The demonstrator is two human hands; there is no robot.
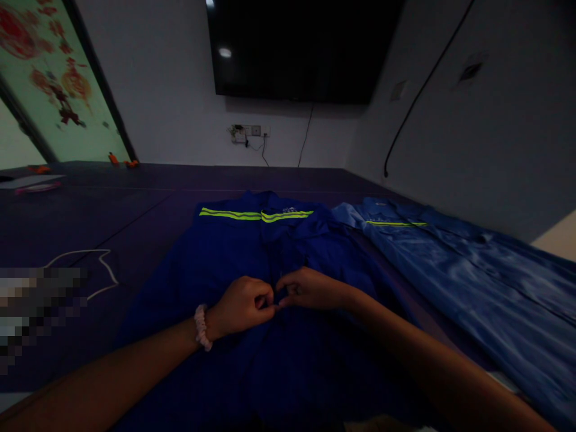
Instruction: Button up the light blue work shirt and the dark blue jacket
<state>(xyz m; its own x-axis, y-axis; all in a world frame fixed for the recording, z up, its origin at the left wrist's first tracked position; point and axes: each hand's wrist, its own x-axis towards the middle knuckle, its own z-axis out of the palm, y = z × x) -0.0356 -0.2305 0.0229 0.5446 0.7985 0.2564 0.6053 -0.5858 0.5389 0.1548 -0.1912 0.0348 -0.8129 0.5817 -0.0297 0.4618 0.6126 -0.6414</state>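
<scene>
A dark blue work jacket (225, 252) with yellow-green reflective stripes lies spread on the purple surface, its collar pointing away from me. Both hands meet over its front opening, around the middle of the garment. My left hand (247, 303), with a pale scrunchie (202, 327) at the wrist, is closed in a pinch on the jacket's front edge. Opposite it, my right hand (306, 289) curls its thumb and fingers toward the same spot. Fingertips of the two hands nearly touch. Any small fastener between them is too dark to make out.
To the right lies a lighter blue garment (450, 264) with a thin reflective stripe. A white cable (108, 264) runs on the purple surface (148, 222) at left, beside a blurred-out object. Behind are a wall-mounted screen (301, 48), wall sockets (247, 131) and a hanging black cable (418, 96).
</scene>
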